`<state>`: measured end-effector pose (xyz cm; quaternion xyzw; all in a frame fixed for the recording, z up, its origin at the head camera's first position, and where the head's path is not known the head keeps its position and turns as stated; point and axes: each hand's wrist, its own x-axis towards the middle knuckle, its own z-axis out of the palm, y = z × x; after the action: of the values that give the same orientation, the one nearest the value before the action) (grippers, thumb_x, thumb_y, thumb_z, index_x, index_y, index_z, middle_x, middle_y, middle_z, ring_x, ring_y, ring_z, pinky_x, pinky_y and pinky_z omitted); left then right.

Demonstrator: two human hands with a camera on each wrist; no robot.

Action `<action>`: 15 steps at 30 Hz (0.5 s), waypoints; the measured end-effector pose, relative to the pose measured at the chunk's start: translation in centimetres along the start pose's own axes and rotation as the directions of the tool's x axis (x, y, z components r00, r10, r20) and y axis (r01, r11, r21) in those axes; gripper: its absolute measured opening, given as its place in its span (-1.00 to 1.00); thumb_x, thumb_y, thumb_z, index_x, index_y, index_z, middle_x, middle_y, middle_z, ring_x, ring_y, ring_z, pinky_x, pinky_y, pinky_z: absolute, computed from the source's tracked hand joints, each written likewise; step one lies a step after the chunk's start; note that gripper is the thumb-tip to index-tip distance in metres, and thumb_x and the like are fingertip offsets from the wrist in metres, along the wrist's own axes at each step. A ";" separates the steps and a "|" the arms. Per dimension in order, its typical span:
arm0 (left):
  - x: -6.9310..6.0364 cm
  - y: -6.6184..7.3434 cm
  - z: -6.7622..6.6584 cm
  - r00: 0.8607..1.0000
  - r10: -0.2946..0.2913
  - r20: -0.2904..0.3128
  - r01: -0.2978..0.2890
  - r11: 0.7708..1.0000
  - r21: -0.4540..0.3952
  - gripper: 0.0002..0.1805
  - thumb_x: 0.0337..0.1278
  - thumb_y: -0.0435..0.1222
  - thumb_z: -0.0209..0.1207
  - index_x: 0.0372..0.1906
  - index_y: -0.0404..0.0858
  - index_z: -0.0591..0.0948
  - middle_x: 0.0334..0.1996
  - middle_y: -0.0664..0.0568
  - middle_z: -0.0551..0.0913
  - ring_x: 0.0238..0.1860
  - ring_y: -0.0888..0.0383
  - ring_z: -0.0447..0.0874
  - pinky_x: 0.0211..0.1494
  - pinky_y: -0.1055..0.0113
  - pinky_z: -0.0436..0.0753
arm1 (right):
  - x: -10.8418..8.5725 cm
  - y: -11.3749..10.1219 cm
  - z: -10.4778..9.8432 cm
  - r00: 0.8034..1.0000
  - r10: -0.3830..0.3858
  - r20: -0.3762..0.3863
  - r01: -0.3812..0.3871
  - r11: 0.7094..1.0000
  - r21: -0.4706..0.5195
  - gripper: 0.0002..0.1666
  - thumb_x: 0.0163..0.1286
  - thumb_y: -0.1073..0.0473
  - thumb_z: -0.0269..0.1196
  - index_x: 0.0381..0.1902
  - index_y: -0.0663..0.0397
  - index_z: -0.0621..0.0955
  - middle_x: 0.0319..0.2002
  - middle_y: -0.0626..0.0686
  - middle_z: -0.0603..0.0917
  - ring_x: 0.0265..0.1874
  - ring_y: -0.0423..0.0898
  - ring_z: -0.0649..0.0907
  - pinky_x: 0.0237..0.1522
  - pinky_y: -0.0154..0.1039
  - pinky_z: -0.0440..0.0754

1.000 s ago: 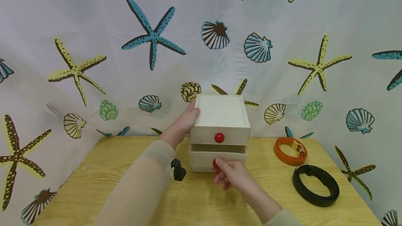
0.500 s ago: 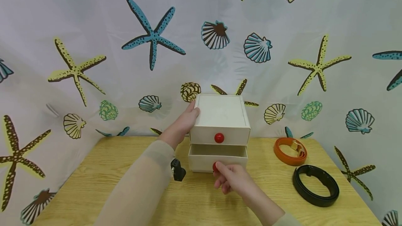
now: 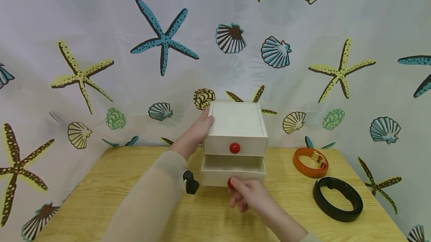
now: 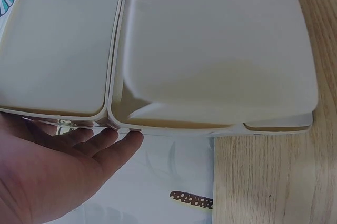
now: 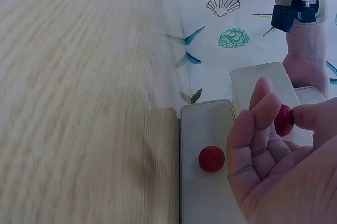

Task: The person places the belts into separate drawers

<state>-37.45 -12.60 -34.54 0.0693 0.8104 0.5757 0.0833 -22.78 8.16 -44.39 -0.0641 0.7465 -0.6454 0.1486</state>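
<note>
A white drawer box with round red knobs stands at the back of the table. Its middle drawer is pulled partway out, and the inside that shows is bare. My right hand pinches that drawer's red knob between thumb and finger, other fingers loosely curled. Against the box's left side lies my left hand, its fingers extended along the wall in the left wrist view. The upper drawer, with its red knob, is closed. A lower drawer with a knob also shows closed in the right wrist view.
To the right of the box lie a coiled orange belt with a gold buckle and, nearer, a coiled black belt. Behind the wooden table hangs a white curtain printed with starfish and shells.
The middle drawer has slid further out toward me, with my right hand drawing back on its knob. My left hand has stayed put on the box.
</note>
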 end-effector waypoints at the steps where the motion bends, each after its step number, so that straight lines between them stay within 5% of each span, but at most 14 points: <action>1: 0.0 0.0 0.0 1.000 -0.002 0.000 0.002 1.000 0.000 -0.25 0.84 -0.01 -0.32 0.86 0.03 -0.26 0.84 0.00 -0.30 0.80 -0.15 -0.40 0.70 -0.40 -0.25 | -0.1 0.0 0.0 1.000 0.000 0.001 0.000 1.000 0.000 -0.41 0.78 -0.19 0.14 -0.13 0.24 0.75 -0.48 0.03 0.78 -0.64 -0.20 0.57 -0.41 -0.27 0.62; 15: 0.0 0.1 0.0 1.000 -0.017 0.002 0.017 1.000 -0.006 -0.24 0.84 0.01 -0.31 0.86 0.03 -0.27 0.84 0.03 -0.34 0.80 -0.13 -0.44 0.71 -0.36 -0.29 | -0.7 0.2 0.0 1.000 0.021 0.016 -0.020 1.000 -0.011 -0.40 0.77 -0.22 0.15 -0.12 0.20 0.76 -0.49 0.02 0.77 -0.64 -0.19 0.55 -0.41 -0.26 0.61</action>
<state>-37.43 -12.55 -34.44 0.0625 0.8092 0.5773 0.0890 -22.09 8.38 -44.47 -0.0624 0.7494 -0.6392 0.1608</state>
